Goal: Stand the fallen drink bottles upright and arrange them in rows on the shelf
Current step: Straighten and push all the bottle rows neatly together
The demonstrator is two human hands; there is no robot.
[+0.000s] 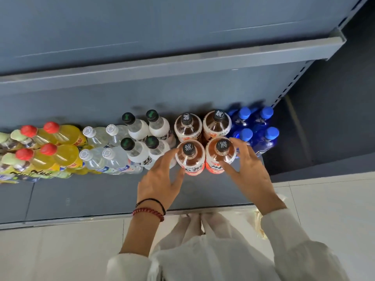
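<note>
Head view: my left hand [162,179] curls round the front-left tea bottle [190,159], my right hand [249,173] round the front-right tea bottle [220,157], both upright near the shelf's [101,195] right end. A careless shove could topple the adjacent blue bottles [261,136].

Both arms reach forward and down. The left hand [162,179], a thin black band [156,201] and a red bead bracelet [148,211] at its wrist, brackets the left black-capped brown drink bottle [190,162] between spread fingers and thumb. The right hand [248,175], white sleeve [284,230] at its wrist, cups the right black-capped brown drink bottle [213,158] likewise.
</note>
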